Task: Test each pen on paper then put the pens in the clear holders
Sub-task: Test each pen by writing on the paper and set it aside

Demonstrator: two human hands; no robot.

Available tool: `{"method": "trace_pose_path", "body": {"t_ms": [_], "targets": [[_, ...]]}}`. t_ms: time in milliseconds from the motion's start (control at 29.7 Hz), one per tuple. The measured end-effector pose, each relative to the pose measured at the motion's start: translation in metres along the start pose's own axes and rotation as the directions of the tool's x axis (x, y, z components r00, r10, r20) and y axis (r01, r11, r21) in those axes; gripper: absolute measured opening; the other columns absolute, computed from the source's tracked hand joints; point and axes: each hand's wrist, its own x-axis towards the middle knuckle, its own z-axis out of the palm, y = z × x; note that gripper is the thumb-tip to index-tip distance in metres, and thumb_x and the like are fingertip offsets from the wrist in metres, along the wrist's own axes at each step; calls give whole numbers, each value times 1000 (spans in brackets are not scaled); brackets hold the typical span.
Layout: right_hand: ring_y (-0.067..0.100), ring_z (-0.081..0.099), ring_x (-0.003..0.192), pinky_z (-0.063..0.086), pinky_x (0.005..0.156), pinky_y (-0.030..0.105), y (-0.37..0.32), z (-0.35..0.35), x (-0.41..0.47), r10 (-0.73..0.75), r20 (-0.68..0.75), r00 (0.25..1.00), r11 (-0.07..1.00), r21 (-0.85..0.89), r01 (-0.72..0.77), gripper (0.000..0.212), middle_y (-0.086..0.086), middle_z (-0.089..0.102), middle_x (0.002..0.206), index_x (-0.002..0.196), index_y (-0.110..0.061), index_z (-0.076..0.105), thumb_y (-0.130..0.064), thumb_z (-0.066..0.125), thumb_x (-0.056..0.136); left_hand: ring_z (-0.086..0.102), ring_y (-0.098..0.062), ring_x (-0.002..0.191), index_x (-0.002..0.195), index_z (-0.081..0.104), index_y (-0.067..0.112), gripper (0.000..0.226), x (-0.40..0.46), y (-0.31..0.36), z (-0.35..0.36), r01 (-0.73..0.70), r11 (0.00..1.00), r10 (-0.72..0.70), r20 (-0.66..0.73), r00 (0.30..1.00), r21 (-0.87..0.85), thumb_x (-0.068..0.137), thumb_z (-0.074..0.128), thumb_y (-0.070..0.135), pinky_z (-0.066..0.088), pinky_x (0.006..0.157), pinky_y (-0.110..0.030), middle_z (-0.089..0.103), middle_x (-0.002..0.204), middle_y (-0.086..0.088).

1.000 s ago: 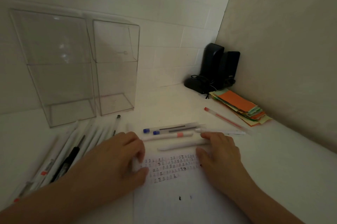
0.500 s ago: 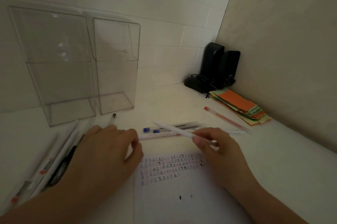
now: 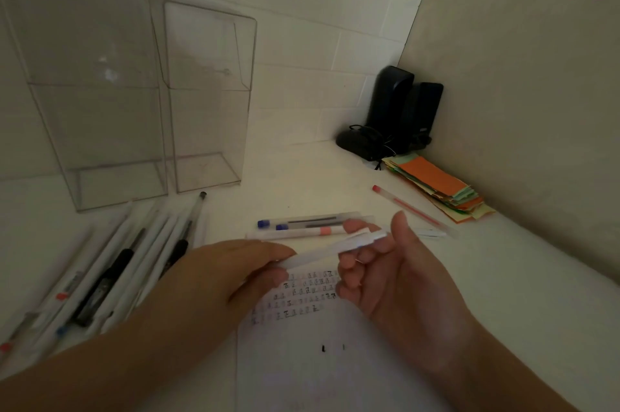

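Pen (image 3: 330, 248), white, is held level above the paper (image 3: 335, 361), both hands on it: left hand (image 3: 214, 280) pinches the near end w/ thumb and fingertips, right hand (image 3: 385, 274) has its fingers curled round the far end, palm turned up. So each grip is closed on the pen, none wide. Looks like the cap is about to come off, judging by the two-ended hold. To do it well: pull straight along the barrel, keep the cap in one hand, then bring the tip down on a bare part of the paper below the rows of test marks (image 3: 302, 294) so the new stroke reads clearly. Clear holders (image 3: 208, 92) stand at the back left against the wall, both w/o pens inside as far as I can tell. Loose pens (image 3: 110, 270) lie on the table (image 3: 503, 294) at left; a few more (image 3: 302, 225) sit just beyond the hands, and a red pen (image 3: 412, 210) near the coloured paper stack (image 3: 439, 186). Black speakers (image 3: 402, 109) in the corner, well apart. Nothing blocks the way to the holders, though the pens beyond the hands could get knocked by a sleeve-level reach.
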Motion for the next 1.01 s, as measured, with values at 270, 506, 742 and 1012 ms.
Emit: {"method": "trace_pose_path", "body": {"t_ms": [270,506,742,1012], "targets": [[16,59,70,50,72,31,4,-4,-1,51,185,981,999,-5,-51,34,5,64,68,94,-13,64,-44,53,87,43,15,77,104,58,30,35,-1,1,-2,-125,992,126,18,992,-16,92,32,50,33,72,2,44,84,33],[14,61,74,50,70,28,13,2,4,37,175,984,998,-65,-26,55,2,67,76,98,-21,66,-68,49,75,40,17,77,105,56,31,30,0,6,-4,-146,989,146,-11,989,-37,90,35,48,28,74,7,43,85,32],[6,54,48,42,46,14,8,14,-4,-95,-27,995,851,-521,67,22,-4,61,54,61,-18,61,2,69,67,50,8,77,104,58,34,34,0,6,-3,-189,981,191,47,980,-45,82,45,56,40,70,-7,55,85,27],[16,43,40,38,39,22,-11,-7,1,-134,-389,912,884,-463,-68,29,12,57,49,71,-7,63,-12,41,89,43,11,98,107,55,46,65,-1,-5,0,-36,999,29,262,965,23,60,35,86,42,79,-14,50,94,37]]}}
